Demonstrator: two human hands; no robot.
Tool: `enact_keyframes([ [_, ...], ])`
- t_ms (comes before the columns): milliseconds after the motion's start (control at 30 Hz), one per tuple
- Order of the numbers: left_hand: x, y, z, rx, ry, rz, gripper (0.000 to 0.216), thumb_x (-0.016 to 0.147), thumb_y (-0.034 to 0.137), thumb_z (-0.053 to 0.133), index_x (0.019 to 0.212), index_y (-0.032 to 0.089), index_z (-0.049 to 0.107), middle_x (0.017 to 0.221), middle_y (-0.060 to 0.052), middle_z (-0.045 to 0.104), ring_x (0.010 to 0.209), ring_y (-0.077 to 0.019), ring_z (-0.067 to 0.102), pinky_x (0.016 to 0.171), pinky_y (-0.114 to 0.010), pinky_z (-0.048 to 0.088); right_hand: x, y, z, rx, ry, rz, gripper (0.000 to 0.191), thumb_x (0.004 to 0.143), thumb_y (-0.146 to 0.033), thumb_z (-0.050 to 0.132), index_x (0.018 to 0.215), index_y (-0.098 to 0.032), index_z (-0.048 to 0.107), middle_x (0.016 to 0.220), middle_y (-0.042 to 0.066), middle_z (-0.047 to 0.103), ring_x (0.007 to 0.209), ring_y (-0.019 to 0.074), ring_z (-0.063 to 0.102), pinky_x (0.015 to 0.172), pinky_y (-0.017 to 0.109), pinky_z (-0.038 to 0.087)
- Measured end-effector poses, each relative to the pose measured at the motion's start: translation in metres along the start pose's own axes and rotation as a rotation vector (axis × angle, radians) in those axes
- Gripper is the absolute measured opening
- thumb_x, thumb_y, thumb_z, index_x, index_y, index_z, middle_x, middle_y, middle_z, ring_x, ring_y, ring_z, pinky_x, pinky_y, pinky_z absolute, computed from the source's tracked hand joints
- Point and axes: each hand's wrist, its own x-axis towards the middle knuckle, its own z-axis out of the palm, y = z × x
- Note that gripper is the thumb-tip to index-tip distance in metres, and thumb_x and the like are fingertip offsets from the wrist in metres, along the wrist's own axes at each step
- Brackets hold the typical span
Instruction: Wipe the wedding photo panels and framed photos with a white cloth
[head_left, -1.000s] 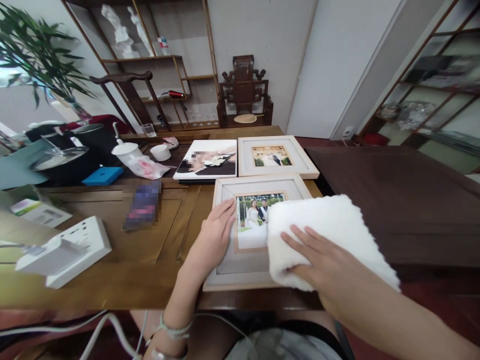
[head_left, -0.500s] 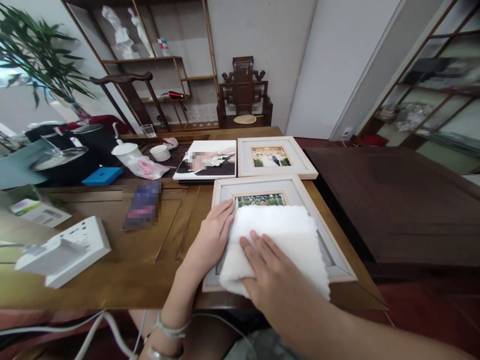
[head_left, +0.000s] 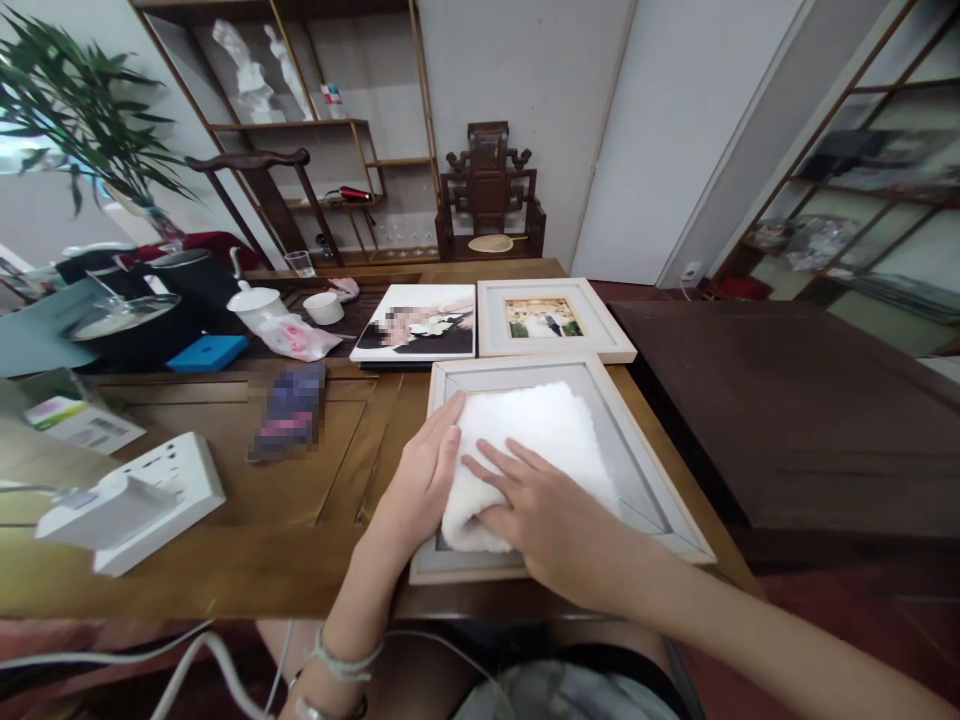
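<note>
A light wooden picture frame lies flat at the table's near edge. Spread over its middle is a white fluffy cloth, its near-left edge folded, hiding the photo beneath. My right hand presses on the cloth with fingers spread over it and the thumb at the fold. Along the frame's left side rests my left hand, fingers stretched out flat, beside the cloth's edge. Behind it lies a second framed photo, next to a white-edged photo panel.
To the left are a white power strip, a pixelated dark item, a blue box, a white cup and a plastic bag. A dark low table stands right, a wooden chair behind.
My right hand has pushed the cloth away from me and slightly left, covering the photo and baring the frame's near right part. The cloth's near edge has folded. My left hand stays at the frame's side.
</note>
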Motion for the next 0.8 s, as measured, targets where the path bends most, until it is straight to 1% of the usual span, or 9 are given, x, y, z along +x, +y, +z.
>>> enact_keyframes([
  [67, 0.0, 0.001, 0.0, 0.001, -0.01, -0.003, 0.05, 0.098, 0.037, 0.024, 0.136, 0.014, 0.046, 0.142, -0.009, 0.049, 0.132, -0.0188, 0.044, 0.113, -0.036, 0.032, 0.001, 0.002, -0.001, 0.02, -0.03, -0.074, 0.034, 0.07, -0.002, 0.051, 0.1, -0.01, 0.065, 0.139, 0.023, 0.046, 0.134, 0.0298, 0.034, 0.111, 0.048, 0.025],
  [267, 0.003, 0.002, 0.002, 0.042, -0.024, -0.019, 0.05, 0.098, 0.036, 0.025, 0.134, 0.01, 0.049, 0.14, -0.011, 0.052, 0.131, -0.0202, 0.046, 0.112, -0.038, 0.033, -0.008, 0.011, -0.025, 0.233, -0.144, -0.227, 0.045, 0.069, 0.004, 0.044, 0.105, -0.015, 0.064, 0.132, 0.012, 0.056, 0.132, 0.0166, 0.039, 0.112, 0.036, 0.022],
  [367, 0.003, 0.001, 0.002, 0.063, -0.05, -0.007, 0.048, 0.098, 0.035, 0.025, 0.132, 0.013, 0.051, 0.139, -0.009, 0.053, 0.13, -0.0197, 0.047, 0.112, -0.039, 0.034, -0.017, 0.013, -0.046, 0.353, -0.224, -0.183, 0.049, 0.069, 0.005, 0.041, 0.103, -0.019, 0.066, 0.129, 0.005, 0.059, 0.122, 0.015, 0.05, 0.105, 0.031, 0.033],
  [467, 0.004, -0.004, 0.003, 0.109, -0.091, 0.013, 0.043, 0.097, 0.034, 0.031, 0.129, 0.017, 0.054, 0.139, -0.007, 0.053, 0.132, -0.0198, 0.045, 0.113, -0.04, 0.033, -0.035, 0.019, -0.068, 0.473, -0.34, -0.09, 0.051, 0.067, 0.004, 0.041, 0.098, -0.026, 0.068, 0.108, -0.002, 0.068, 0.1, 0.0146, 0.062, 0.086, 0.024, 0.047],
  [500, 0.004, -0.005, 0.004, 0.127, -0.099, 0.021, 0.042, 0.097, 0.033, 0.033, 0.129, 0.017, 0.055, 0.139, -0.007, 0.053, 0.132, -0.0204, 0.045, 0.113, -0.041, 0.033, -0.042, 0.022, -0.075, 0.495, -0.327, -0.058, 0.052, 0.066, 0.004, 0.04, 0.098, -0.027, 0.068, 0.1, -0.003, 0.069, 0.093, 0.0141, 0.064, 0.079, 0.022, 0.049],
  [567, 0.004, -0.008, 0.006, 0.156, -0.11, 0.035, 0.04, 0.095, 0.03, 0.037, 0.128, 0.018, 0.055, 0.139, -0.008, 0.053, 0.132, -0.0216, 0.044, 0.112, -0.043, 0.033, -0.055, 0.033, -0.085, 0.444, -0.167, 0.012, 0.051, 0.069, 0.002, 0.037, 0.1, -0.027, 0.066, 0.091, -0.002, 0.069, 0.083, 0.0143, 0.065, 0.07, 0.022, 0.05],
  [700, 0.003, -0.011, 0.009, 0.173, -0.101, 0.047, 0.039, 0.095, 0.026, 0.038, 0.13, 0.017, 0.053, 0.141, -0.009, 0.051, 0.132, -0.0216, 0.044, 0.112, -0.044, 0.034, -0.056, 0.059, -0.092, 0.12, 0.314, 0.229, 0.016, 0.085, -0.014, 0.045, 0.083, -0.021, 0.058, 0.066, 0.0, 0.061, 0.057, 0.0149, 0.056, 0.053, 0.026, 0.046],
  [767, 0.003, -0.011, 0.009, 0.171, -0.094, 0.045, 0.04, 0.095, 0.025, 0.038, 0.132, 0.017, 0.052, 0.141, -0.009, 0.05, 0.132, -0.0215, 0.044, 0.112, -0.044, 0.033, -0.04, 0.072, -0.089, -0.026, 0.488, 0.317, 0.009, 0.086, -0.023, 0.054, 0.09, -0.016, 0.058, 0.072, 0.002, 0.063, 0.061, 0.0158, 0.058, 0.056, 0.027, 0.046],
  [800, 0.003, -0.012, 0.009, 0.17, -0.096, 0.043, 0.04, 0.095, 0.024, 0.039, 0.132, 0.016, 0.051, 0.141, -0.009, 0.05, 0.132, -0.0216, 0.044, 0.112, -0.044, 0.033, -0.029, 0.078, -0.087, -0.083, 0.552, 0.336, 0.02, 0.086, -0.025, 0.056, 0.101, -0.012, 0.057, 0.081, 0.006, 0.065, 0.069, 0.0185, 0.061, 0.061, 0.029, 0.047],
])
